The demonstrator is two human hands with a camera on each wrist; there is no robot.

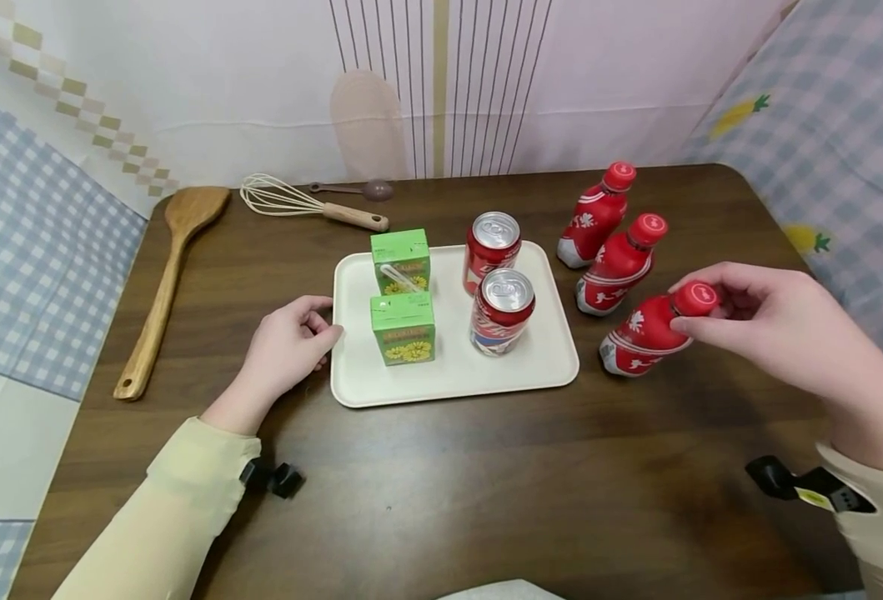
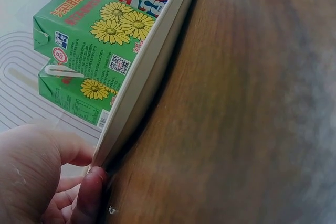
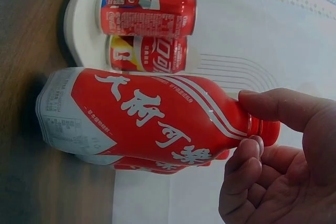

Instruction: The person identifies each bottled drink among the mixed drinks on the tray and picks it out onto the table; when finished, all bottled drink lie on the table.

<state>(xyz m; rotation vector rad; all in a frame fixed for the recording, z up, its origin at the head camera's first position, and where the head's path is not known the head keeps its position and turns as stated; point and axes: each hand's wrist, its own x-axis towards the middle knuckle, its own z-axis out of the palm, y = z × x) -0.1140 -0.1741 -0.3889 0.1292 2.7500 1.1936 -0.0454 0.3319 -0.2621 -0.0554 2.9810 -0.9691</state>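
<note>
At the neck, just under the cap, my right hand (image 1: 764, 321) pinches a red soda bottle (image 3: 157, 114) between thumb and fingers. Whether its base touches the table cannot be told. My left hand (image 1: 287, 346) grips the left rim of a cream tray (image 1: 456, 379), thumb and fingers meeting at the edge in the left wrist view. On the tray's left half stand a front green drink carton (image 1: 405, 333) and a rear green drink carton (image 1: 403, 258). A front soda can (image 1: 501, 317) and a rear soda can (image 1: 490, 250) stand upright on its right half.
Two more red bottles, one in the middle (image 1: 614, 271) and one farther back (image 1: 594, 217), stand right of the tray. A wooden spatula (image 1: 163, 300) lies at the table's left. Along the back lie a whisk (image 1: 313, 204) and a small brown spoon (image 1: 354, 190).
</note>
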